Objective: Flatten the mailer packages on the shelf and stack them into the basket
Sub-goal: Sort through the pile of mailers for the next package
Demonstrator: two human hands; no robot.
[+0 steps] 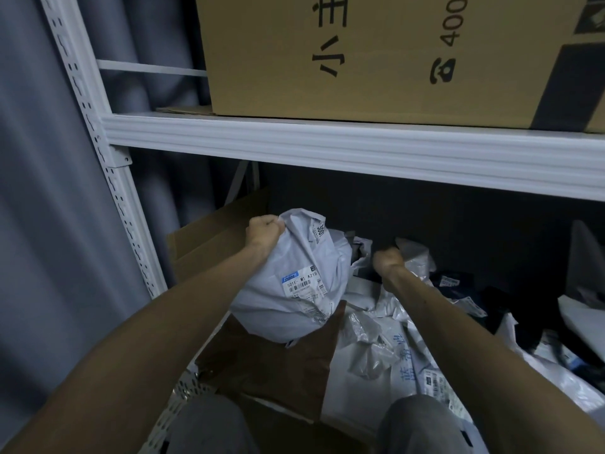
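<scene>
Under white shelf beam (327, 142) | left hand (265, 232) clenched on top of bulging grey mailer (294, 290) | right hand (388, 261) fisted round crumpled mailer (416, 257) beside it

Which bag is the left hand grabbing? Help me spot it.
Under the white shelf beam, at the lower shelf's left end, stands a cardboard flap. In front, the left hand grips the top of a bulging grey mailer. Unlike the flat crumpled mailers to its right, it is puffed up and bears a blue-striped label.
</scene>
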